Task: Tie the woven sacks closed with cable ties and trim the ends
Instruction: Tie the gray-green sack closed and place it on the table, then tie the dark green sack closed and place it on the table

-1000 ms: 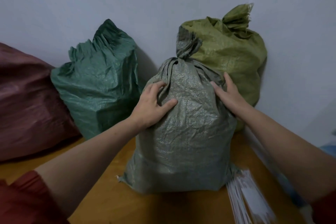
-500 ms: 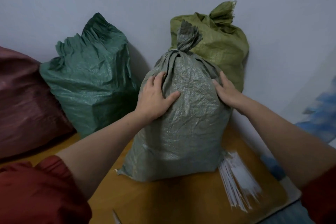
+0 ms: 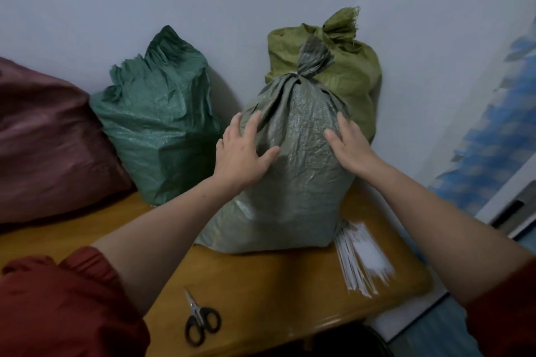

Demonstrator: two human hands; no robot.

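Head view: left hand (image 3: 243,153) and right hand (image 3: 352,149), fingers spread, press opposite sides of the grey sack (image 3: 295,191).

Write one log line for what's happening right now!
left hand: flat on grey sack | right hand: flat on it | neck: gathered | scissors, cable ties: on table

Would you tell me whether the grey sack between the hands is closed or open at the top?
Closed: the grey sack is cinched tight at the neck, its mouth fanning out above. What binds it is unclear.
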